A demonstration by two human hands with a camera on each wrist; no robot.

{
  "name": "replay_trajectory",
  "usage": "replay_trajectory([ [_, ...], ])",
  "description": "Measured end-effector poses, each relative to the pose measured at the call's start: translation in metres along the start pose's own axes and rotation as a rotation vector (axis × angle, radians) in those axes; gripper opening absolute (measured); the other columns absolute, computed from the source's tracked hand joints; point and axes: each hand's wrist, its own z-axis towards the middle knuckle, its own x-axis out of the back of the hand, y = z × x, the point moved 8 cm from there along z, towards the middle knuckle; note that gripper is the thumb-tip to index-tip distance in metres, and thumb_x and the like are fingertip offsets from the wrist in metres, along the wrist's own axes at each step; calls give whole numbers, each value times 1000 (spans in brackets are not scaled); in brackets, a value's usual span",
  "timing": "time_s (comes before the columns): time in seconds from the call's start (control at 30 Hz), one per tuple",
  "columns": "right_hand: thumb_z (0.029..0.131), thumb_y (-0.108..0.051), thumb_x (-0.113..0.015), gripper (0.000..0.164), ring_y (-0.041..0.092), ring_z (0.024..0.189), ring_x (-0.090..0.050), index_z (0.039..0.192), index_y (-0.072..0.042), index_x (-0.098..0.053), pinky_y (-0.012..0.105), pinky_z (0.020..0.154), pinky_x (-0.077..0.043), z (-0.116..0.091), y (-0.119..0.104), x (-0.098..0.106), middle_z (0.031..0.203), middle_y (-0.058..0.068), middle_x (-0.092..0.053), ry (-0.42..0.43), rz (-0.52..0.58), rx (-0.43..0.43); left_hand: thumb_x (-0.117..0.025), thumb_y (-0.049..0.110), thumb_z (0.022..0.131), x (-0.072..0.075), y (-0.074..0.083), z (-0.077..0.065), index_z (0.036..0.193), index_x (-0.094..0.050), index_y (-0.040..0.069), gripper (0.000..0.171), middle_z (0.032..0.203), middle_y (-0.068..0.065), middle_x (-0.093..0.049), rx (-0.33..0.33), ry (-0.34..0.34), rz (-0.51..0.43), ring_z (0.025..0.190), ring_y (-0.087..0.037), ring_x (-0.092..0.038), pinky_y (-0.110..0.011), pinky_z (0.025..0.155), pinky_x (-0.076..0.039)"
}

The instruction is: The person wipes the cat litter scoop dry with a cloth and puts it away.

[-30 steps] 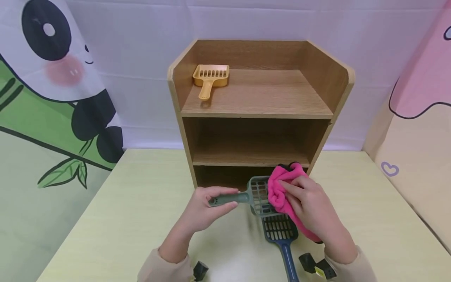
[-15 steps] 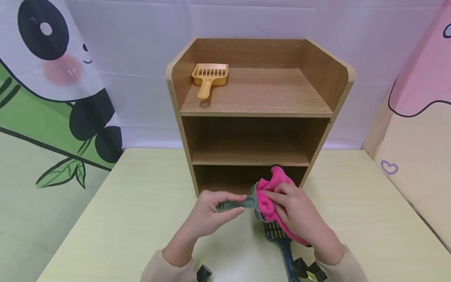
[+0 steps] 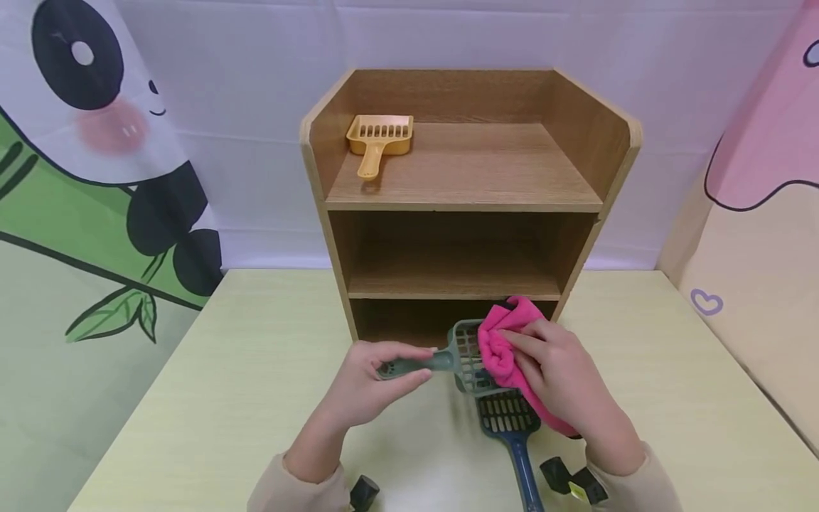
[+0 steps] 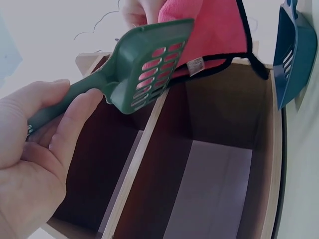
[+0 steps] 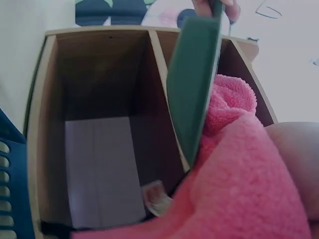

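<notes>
A green slotted litter scoop (image 3: 470, 359) is held up in front of the shelf, its handle pinched between the thumb and fingers of my left hand (image 3: 377, 380). My right hand (image 3: 559, 366) grips a bunched pink cloth (image 3: 502, 348) with black edging against the scoop's slotted basin. Through the slots in the left wrist view, the pink of the cloth (image 4: 219, 37) shows. In the right wrist view the cloth (image 5: 239, 174) covers much of the fingers. Below the scoop on the table lies a dark blue litter scoop (image 3: 508, 419), handle toward me.
A wooden shelf unit (image 3: 463, 208) with three levels stands at the back of the pale table (image 3: 269, 355). On its top level, at the left, sits a yellow litter scoop (image 3: 380, 139). Behind hangs a printed fabric backdrop (image 3: 269, 107).
My right hand with the cloth moved left across the green scoop's basin, then back right. The left hand and scoop shifted slightly right and returned. The blue scoop stayed put.
</notes>
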Motion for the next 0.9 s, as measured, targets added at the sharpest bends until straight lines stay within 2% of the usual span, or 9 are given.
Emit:
replay_trajectory([
  [0.17, 70, -1, -80, 37, 18, 78, -53, 106, -2, -71, 30, 59, -51, -3, 13, 19, 88, 9, -60, 97, 5, -105, -73, 1, 79, 10, -7, -3, 101, -71, -3, 22, 93, -19, -71, 107, -11, -9, 56, -4, -48, -18, 47, -41],
  [0.27, 68, 2, -79, 41, 15, 81, -52, 108, -1, -69, 26, 60, -51, -4, 17, 30, 92, 10, -59, 193, 55, -146, -73, 1, 79, 10, -11, -4, 103, -70, -4, 24, 92, -19, -71, 152, -53, -34, 59, -4, -51, -19, 50, -44],
  [0.33, 69, 5, -78, 41, 11, 84, -50, 109, -2, -68, 18, 63, -49, -5, 17, 33, 94, 10, -58, 240, 122, -140, -73, 2, 80, 7, -11, -4, 103, -70, -4, 24, 91, -19, -71, 150, -93, -46, 60, -3, -51, -19, 50, -44],
  [0.43, 71, 11, -73, 40, 5, 88, -48, 108, -3, -68, 10, 66, -46, -3, 11, 27, 98, 8, -59, 239, 283, -82, -72, 4, 81, 0, -8, -3, 102, -70, -3, 23, 91, -17, -72, 110, -147, -56, 62, -3, -50, -19, 49, -41],
  [0.5, 74, 12, -71, 39, 6, 93, -50, 108, -5, -69, 10, 70, -48, -1, 5, 18, 103, 6, -59, 183, 376, -35, -72, 4, 82, -5, -5, -3, 103, -71, -2, 22, 91, -16, -72, 73, -173, -60, 62, -3, -49, -19, 47, -38],
  [0.6, 81, 0, -70, 39, 10, 103, -54, 118, -14, -65, 19, 75, -53, 0, -2, -1, 115, 2, -60, 3, 457, -16, -70, 3, 83, -11, 2, -3, 103, -70, -3, 21, 93, -17, -72, 7, -211, -79, 63, -3, -49, -19, 46, -35],
  [0.67, 82, -14, -72, 45, 15, 107, -55, 125, -20, -60, 24, 76, -54, -1, -3, -15, 121, -1, -59, -134, 478, -60, -69, 2, 84, -14, 6, -3, 103, -70, -5, 21, 95, -18, -72, -32, -229, -85, 68, -3, -56, -19, 49, -41],
  [0.77, 78, -33, -77, 62, 17, 104, -56, 133, -25, -51, 24, 73, -53, -5, 3, -33, 121, -4, -59, -311, 501, -178, -69, 1, 83, -17, 8, -4, 101, -70, -6, 20, 96, -18, -72, -55, -244, -77, 79, -6, -63, -21, 58, -49],
  [0.9, 74, -36, -80, 60, 16, 94, -58, 127, -23, -55, 24, 70, -52, -8, 10, -44, 110, -4, -63, -385, 511, -253, -70, 1, 82, -19, 6, -5, 100, -70, -5, 19, 98, -18, -72, -28, -248, -76, 84, -7, -66, -21, 63, -51],
])
